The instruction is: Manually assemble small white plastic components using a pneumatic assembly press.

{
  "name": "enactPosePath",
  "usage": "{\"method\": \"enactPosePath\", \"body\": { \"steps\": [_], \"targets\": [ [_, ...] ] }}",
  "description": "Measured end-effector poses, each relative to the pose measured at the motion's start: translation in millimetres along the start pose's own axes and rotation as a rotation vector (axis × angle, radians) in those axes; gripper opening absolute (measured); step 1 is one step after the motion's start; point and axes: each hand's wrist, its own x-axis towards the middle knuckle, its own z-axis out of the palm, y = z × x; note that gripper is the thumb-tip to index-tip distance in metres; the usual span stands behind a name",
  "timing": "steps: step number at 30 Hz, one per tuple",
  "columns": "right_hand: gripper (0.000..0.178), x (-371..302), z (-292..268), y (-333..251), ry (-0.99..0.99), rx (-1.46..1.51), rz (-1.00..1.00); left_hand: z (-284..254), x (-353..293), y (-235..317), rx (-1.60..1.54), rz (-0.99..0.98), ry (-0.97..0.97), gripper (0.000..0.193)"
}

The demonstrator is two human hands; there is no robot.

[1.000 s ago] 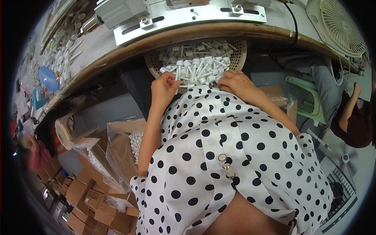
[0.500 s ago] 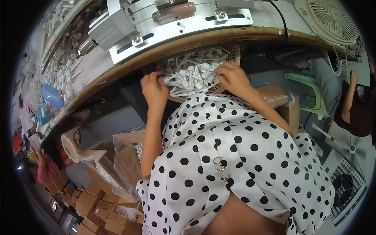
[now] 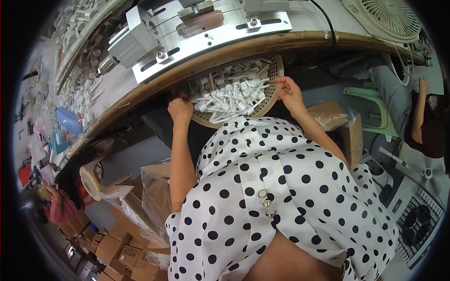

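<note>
A round beige plastic basket [image 3: 273,89] sits at my lap, partly under the bench edge. It holds many small white plastic caps with thin stems [image 3: 234,96], heaped loosely. My left hand [image 3: 180,110] is closed at the basket's left rim, its fingertips in shadow beneath the bench. At the right rim my right hand [image 3: 290,96] has its fingers curled and pinched on the edge. Neither hand touches the white pieces.
Above the basket, the wooden bench edge [image 3: 206,55] curves across, bearing a metal fixture [image 3: 213,40]. More white pieces [image 3: 84,100] lie at left, a fan [image 3: 386,18] at right. Cardboard boxes [image 3: 115,246], a green stool [image 3: 370,110] and other people [image 3: 61,206] are around.
Both hands have left the white pieces and moved outward to the basket's rims. The heap looks flatter, and more of the basket's right wall shows.
</note>
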Motion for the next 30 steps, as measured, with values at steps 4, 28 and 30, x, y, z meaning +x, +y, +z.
{"method": "enactPosePath", "body": {
  "steps": [4,28,30],
  "targets": [
    [0.022,23.6,-4.8,-3.6,0.072,-0.04,-0.082,0.6,-35.3,-2.4,-0.04,0.053,0.038,0.012],
    [0.028,33.6,-29.6,-82.2,-0.45,-1.06,-0.236,-61.9,-74.4,4.8,-0.511,-0.076,-0.637,0.023],
    [0.027,14.0,-37.9,-134.8,-0.704,-1.259,-0.357,-100.8,-64.2,3.6,-0.574,-0.005,-0.647,0.022]
  ]
}}
